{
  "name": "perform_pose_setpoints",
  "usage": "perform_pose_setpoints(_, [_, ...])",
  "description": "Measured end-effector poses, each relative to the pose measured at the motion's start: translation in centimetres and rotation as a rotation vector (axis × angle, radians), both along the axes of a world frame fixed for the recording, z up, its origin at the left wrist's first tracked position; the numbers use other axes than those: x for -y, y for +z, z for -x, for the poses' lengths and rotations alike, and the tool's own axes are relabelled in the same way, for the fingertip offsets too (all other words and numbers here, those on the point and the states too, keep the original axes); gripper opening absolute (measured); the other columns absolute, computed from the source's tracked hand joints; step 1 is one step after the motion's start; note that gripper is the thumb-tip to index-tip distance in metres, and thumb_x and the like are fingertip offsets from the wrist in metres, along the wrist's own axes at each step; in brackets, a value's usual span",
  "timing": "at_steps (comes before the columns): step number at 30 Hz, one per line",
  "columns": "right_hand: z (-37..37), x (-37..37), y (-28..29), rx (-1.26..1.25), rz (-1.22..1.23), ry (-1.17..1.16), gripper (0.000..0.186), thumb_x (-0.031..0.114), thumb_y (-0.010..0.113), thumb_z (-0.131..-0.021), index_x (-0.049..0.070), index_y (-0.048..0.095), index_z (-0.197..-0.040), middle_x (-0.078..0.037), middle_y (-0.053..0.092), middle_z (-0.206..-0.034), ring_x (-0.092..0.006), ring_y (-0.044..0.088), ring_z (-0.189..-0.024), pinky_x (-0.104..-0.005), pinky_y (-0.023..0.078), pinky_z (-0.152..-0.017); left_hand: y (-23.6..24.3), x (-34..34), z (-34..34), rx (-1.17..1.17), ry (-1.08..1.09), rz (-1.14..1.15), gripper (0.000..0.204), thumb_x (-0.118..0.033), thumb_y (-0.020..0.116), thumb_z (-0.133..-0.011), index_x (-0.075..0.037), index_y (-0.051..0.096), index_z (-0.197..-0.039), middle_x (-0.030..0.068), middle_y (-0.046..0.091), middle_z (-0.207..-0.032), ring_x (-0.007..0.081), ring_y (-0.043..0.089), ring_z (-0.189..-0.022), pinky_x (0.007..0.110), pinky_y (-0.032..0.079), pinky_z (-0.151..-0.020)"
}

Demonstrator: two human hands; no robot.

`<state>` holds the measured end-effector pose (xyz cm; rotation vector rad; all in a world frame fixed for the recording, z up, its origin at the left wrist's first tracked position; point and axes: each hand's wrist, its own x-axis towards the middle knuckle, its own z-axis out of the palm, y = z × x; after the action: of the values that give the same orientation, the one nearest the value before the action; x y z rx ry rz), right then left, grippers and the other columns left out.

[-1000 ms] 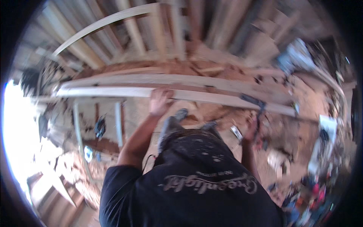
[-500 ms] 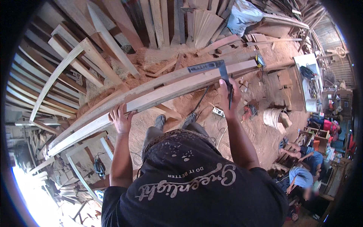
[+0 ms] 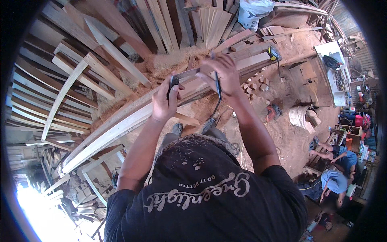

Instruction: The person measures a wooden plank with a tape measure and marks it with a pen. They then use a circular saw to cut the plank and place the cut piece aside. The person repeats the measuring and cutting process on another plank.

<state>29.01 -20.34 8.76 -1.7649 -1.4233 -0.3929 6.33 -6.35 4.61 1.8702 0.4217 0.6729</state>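
A long pale wooden beam (image 3: 128,117) lies on a wide wooden plank (image 3: 117,111), running from lower left to upper right. Above the beam, my left hand (image 3: 164,104) is closed round the black stock of a try square (image 3: 173,83). The square's metal blade extends to the right, toward my other hand. My right hand (image 3: 226,77) holds a dark, slim pen or pencil (image 3: 218,86); motion blurs its fingers, and whether they also touch the blade is unclear. On the far right end of the beam sits a yellow-and-black tape measure (image 3: 273,53).
Many boards (image 3: 161,24) lean along the far side, with curved strips (image 3: 60,97) at left. Wood offcuts (image 3: 260,82) and a round container (image 3: 298,117) stand on the dusty floor at right. Other people (image 3: 336,181) sit at lower right.
The try square has passed from my right hand into my left, which has come off the beam and moved right. My right hand keeps the pen or pencil and has moved slightly left.
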Motion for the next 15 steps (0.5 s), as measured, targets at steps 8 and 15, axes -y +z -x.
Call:
perform_pose_setpoints(8, [1.3,9.0,-7.6,-0.549,-0.005,-0.297,0.026,0.016,0.078,-0.099,0.007,0.073,-0.123,-0.017,0.077,-0.118,-0.0353,0.073,-0.112,-0.0423,0.055,-0.099,-4.9,2.7,-0.8,-0.226,-0.059,-0.666,0.057,-0.009,0.073,-0.088,-0.023,0.069,-0.143,0.0088,0.068,-0.111,0.0319,0.072,-0.098,0.046,0.061,-0.082])
perform_pose_setpoints(15, [6.1,14.0,-14.6,-0.692,0.223,-0.388,0.025,0.012,0.075,-0.100,0.004,0.073,-0.123,-0.015,0.078,-0.114,-0.0232,0.075,-0.110,-0.0357,0.056,-0.097,-8.4,1.3,-1.2,-0.255,-0.060,-0.856,0.049,-0.014,0.076,-0.088,-0.031,0.075,-0.134,0.0051,0.066,-0.143,0.0335,0.056,-0.140,0.066,0.038,-0.115])
